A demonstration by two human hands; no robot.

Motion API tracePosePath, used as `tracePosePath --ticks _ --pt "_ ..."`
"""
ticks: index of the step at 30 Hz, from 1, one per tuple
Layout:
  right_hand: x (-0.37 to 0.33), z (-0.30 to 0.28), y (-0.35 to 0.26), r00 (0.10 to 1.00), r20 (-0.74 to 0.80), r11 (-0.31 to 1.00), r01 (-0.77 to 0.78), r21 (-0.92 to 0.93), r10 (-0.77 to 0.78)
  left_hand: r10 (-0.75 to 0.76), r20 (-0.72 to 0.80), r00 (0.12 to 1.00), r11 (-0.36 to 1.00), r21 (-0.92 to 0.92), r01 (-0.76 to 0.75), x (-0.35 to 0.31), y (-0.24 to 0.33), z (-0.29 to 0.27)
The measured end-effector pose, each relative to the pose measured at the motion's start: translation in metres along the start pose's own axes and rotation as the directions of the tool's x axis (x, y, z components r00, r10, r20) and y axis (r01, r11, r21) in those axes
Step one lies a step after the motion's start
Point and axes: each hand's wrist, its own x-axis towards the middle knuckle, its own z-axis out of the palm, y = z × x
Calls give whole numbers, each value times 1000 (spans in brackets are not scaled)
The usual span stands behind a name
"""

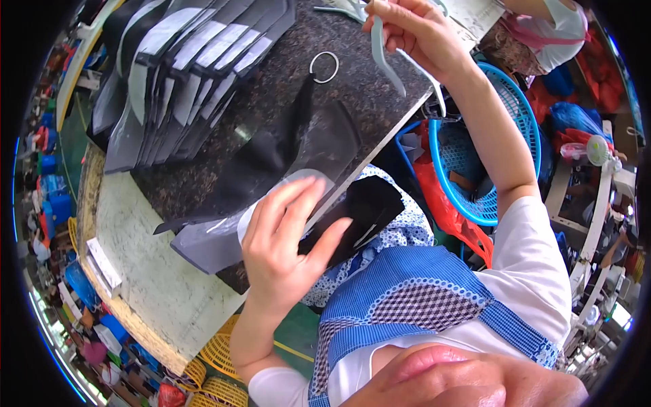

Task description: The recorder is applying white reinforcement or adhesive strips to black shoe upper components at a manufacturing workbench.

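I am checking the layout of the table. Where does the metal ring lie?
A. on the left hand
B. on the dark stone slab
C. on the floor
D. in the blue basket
B: the metal ring lies flat on the dark stone slab, above the black pieces.

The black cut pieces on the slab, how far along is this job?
Done: a fanned row of black pieces lies on the dark slab. In hand: left hand holds a black piece; right hand lifts a pale strip. Left: that piece unplaced.
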Motion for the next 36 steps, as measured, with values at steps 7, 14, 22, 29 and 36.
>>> tracePosePath --ticks 7,14,22,29,36 --pt "-59 58 -4 982 81 968 151 201 -170 -224 -238 945 794 -607 36 76 22 68" --pt "-81 46 26 997 -68 874 -6 486 45 -346 289 893 342 -847 407 56 14 81" --pt "-84 59 42 995 -70 878 -25 478 66 -335 513 790 376 -697 611 9 23 92" --pt "-77 56 29 999 37 915 -27 402 13 -120 453 884 896 -333 292 -45 13 41" --pt "-80 40 19 999 52 974 -13 224 1 -138 221 965 961 -207 185 -57 6 11"
